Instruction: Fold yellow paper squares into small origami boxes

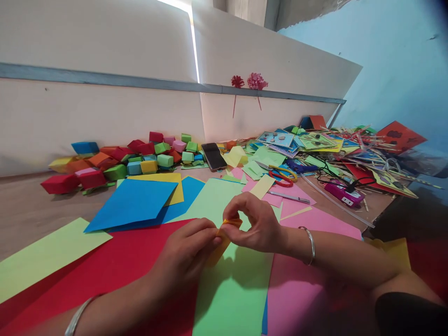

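Head view, with the folded orange paper (224,243) as the clock's centre. Leftmost, at nine o'clock, a yellow-green sheet (52,256) overlaps a red sheet (136,252). Farther off, toward ten, coloured paper blocks (115,161) are heaped near the white panel; a blue folded sheet (133,200) lies closer, also near ten. The left hand (189,247), at nine, has its fingers and thumb closed on the orange paper's near side. That paper is held between both hands, above a green sheet (238,294) that runs on to six o'clock. A phone (214,156) lies at twelve. The right hand (254,224), at two, pinches the paper's upper end between thumb and curled forefinger, a round gap between them. Scissors (283,176) lie between one and two, a knife (290,197) at two, just beyond that hand. Rightmost, between two and three, sits a purple socket box (345,193).
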Demonstrator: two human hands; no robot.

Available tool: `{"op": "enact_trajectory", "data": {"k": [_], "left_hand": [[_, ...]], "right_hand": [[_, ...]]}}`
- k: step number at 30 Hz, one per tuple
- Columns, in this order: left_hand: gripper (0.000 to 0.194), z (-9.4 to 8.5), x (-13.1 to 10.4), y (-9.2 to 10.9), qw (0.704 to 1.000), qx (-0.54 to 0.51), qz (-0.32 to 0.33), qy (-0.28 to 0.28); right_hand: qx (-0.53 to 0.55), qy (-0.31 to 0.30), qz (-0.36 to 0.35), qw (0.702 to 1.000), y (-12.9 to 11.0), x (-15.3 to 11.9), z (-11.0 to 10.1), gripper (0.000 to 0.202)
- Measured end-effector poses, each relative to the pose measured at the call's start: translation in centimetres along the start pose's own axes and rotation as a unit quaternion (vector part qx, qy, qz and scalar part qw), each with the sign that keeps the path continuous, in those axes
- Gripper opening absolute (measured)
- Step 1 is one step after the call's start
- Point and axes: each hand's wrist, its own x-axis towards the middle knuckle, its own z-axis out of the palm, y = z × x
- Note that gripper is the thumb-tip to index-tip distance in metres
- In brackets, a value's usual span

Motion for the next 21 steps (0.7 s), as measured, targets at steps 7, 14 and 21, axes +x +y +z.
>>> {"op": "enact_trajectory", "data": {"k": [7,14,21], "left_hand": [[0.024,0.0,0.2,0.2,0.999,-0.003,-0.033,-0.022],[0.028,-0.1,0.0,0.6,0.989,-0.072,-0.109,-0.069],[0.016,-1.0,0.4,1.4,0.986,-0.093,-0.139,0.024]], "right_hand": [[0.003,-0.110,0.107,0.988,-0.5,1.2,-1.1,0.011],[-0.013,-0.105,0.071,0.992,-0.5,0.9,-1.0,0.028],[0.012,-0.095,0.009,0.995,-1.0,0.6,-0.4,0.029]]}}
